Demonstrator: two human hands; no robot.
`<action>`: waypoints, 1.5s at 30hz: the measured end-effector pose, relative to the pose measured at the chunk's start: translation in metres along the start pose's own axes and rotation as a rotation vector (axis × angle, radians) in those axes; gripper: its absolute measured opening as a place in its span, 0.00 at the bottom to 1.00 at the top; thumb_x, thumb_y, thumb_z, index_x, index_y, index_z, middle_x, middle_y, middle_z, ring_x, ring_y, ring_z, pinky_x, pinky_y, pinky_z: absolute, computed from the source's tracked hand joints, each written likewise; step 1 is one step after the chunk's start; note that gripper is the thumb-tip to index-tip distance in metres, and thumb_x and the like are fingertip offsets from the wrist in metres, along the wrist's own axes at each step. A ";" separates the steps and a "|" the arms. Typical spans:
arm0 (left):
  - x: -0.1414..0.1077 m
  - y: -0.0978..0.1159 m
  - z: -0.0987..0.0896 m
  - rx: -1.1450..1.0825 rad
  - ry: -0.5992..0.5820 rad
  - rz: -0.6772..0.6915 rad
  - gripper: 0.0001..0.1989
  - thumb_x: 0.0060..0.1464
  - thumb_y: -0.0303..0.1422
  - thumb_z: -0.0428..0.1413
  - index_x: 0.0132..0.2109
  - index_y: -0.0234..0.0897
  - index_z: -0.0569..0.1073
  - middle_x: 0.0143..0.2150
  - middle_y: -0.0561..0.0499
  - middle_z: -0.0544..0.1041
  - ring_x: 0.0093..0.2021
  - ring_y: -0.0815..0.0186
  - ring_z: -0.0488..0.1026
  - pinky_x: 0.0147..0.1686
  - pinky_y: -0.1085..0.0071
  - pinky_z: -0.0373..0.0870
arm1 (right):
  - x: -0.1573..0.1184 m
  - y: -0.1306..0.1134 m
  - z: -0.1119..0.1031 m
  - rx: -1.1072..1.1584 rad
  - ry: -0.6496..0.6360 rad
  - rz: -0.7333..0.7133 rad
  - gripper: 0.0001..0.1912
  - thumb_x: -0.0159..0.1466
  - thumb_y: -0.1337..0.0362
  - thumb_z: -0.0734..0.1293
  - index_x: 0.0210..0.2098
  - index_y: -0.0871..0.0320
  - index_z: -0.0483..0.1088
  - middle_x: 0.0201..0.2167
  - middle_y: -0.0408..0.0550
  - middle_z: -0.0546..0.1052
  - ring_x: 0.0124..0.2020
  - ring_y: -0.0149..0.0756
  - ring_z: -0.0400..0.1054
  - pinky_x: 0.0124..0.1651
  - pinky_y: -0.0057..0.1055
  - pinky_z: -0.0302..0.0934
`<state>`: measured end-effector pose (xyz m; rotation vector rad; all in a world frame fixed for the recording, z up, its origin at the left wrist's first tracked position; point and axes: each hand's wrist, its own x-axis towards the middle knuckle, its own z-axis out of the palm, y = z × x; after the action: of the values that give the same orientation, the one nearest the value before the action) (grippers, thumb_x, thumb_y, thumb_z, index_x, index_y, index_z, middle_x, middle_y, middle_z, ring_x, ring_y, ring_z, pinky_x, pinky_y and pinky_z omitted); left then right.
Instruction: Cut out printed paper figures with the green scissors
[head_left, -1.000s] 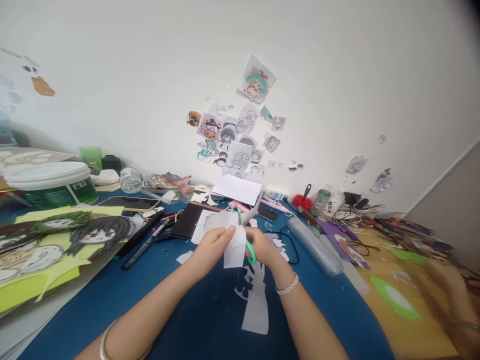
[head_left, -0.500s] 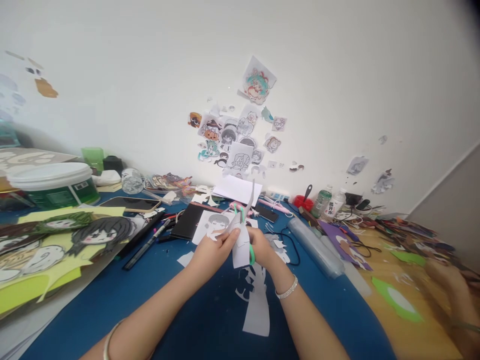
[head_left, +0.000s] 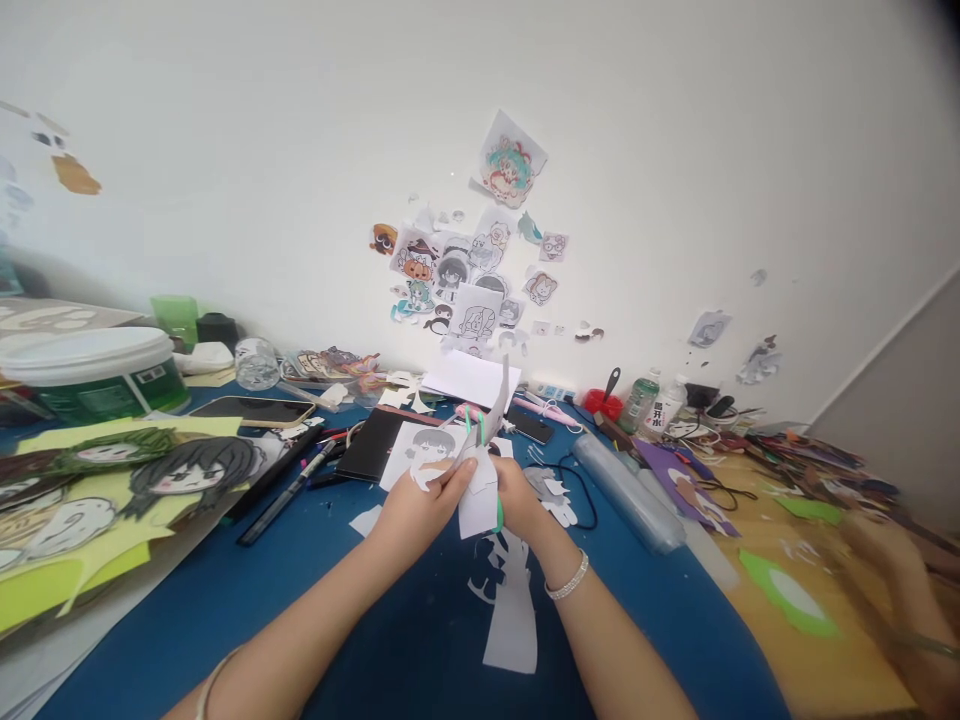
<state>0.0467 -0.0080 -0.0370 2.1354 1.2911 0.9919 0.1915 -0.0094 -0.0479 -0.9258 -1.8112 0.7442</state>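
Note:
My left hand (head_left: 424,505) pinches a white paper piece (head_left: 478,503) between thumb and fingers, over the blue mat. Close beside it, my right hand (head_left: 517,497) is closed on green-handled scissors (head_left: 500,512), partly hidden by the paper. A narrow strip of paper (head_left: 504,390) sticks up above both hands. Behind my left hand lies a sheet with a printed face (head_left: 426,447). Below the hands a long white paper scrap (head_left: 512,625) rests on the mat, with cut-out scraps at its upper end.
To the left are a white-lidded green tub (head_left: 94,375), yellow sheets with drawn faces (head_left: 187,475) and pens (head_left: 289,495). At right are a clear plastic roll (head_left: 628,495), bottles (head_left: 641,398) and another person's blurred hand (head_left: 881,550). Drawings cover part of the wall.
The view has shifted slightly, moving most things a little left. My right hand has closed in, and less of the green handle shows. The upright strip has tilted slightly.

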 end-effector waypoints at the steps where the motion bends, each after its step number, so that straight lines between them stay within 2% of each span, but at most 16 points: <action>1: 0.000 0.000 0.000 0.003 0.004 0.004 0.21 0.54 0.44 0.42 0.31 0.40 0.76 0.31 0.50 0.77 0.35 0.62 0.73 0.31 0.73 0.64 | 0.000 0.000 0.000 0.003 -0.002 -0.004 0.09 0.57 0.65 0.63 0.30 0.62 0.73 0.26 0.46 0.74 0.31 0.37 0.66 0.29 0.27 0.61; 13: 0.000 0.001 -0.001 -0.030 -0.002 0.011 0.21 0.54 0.44 0.41 0.28 0.39 0.74 0.30 0.49 0.76 0.34 0.61 0.72 0.31 0.71 0.63 | -0.001 -0.003 0.002 0.013 0.001 0.011 0.10 0.57 0.63 0.62 0.30 0.62 0.73 0.26 0.46 0.74 0.29 0.35 0.65 0.31 0.28 0.61; 18: 0.000 -0.002 -0.001 0.042 -0.027 -0.063 0.24 0.55 0.46 0.37 0.19 0.39 0.63 0.19 0.51 0.66 0.24 0.63 0.66 0.23 0.71 0.55 | 0.000 -0.006 0.003 0.003 0.024 0.020 0.10 0.56 0.62 0.63 0.30 0.62 0.73 0.25 0.45 0.74 0.29 0.36 0.65 0.31 0.29 0.61; 24: -0.002 -0.001 -0.004 -0.012 -0.020 -0.088 0.23 0.55 0.48 0.36 0.20 0.39 0.56 0.18 0.55 0.61 0.23 0.66 0.61 0.23 0.72 0.51 | 0.000 -0.009 0.003 0.078 -0.003 -0.009 0.08 0.55 0.63 0.64 0.29 0.61 0.72 0.25 0.44 0.73 0.28 0.35 0.65 0.31 0.29 0.61; 29: 0.005 -0.004 -0.009 -0.100 0.051 -0.008 0.22 0.54 0.46 0.40 0.19 0.38 0.51 0.16 0.57 0.54 0.20 0.70 0.55 0.21 0.73 0.48 | -0.003 -0.006 0.001 0.084 -0.070 0.059 0.08 0.54 0.61 0.66 0.27 0.61 0.69 0.19 0.41 0.69 0.22 0.31 0.62 0.24 0.26 0.58; 33: 0.010 -0.005 -0.015 -0.159 0.078 0.061 0.20 0.52 0.43 0.42 0.19 0.39 0.49 0.17 0.58 0.52 0.21 0.71 0.53 0.21 0.74 0.48 | -0.004 -0.004 -0.002 0.045 -0.108 0.091 0.10 0.55 0.60 0.65 0.23 0.60 0.64 0.17 0.40 0.66 0.20 0.29 0.61 0.24 0.25 0.58; 39: 0.013 -0.007 -0.027 -0.195 -0.057 0.092 0.19 0.52 0.43 0.42 0.19 0.38 0.53 0.19 0.58 0.52 0.22 0.71 0.53 0.22 0.74 0.49 | -0.004 -0.010 -0.005 -0.008 -0.208 0.110 0.11 0.57 0.59 0.63 0.23 0.60 0.63 0.18 0.41 0.66 0.20 0.29 0.61 0.25 0.25 0.58; 45: 0.014 -0.009 -0.033 -0.200 -0.160 0.090 0.19 0.52 0.44 0.43 0.20 0.38 0.51 0.19 0.59 0.50 0.22 0.72 0.51 0.22 0.74 0.48 | -0.004 -0.016 -0.005 -0.029 -0.250 0.134 0.06 0.55 0.66 0.63 0.23 0.60 0.63 0.18 0.40 0.67 0.20 0.29 0.61 0.24 0.25 0.58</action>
<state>0.0201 0.0092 -0.0169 2.0861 0.9859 0.9233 0.1932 -0.0205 -0.0349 -1.0175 -1.9949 0.9557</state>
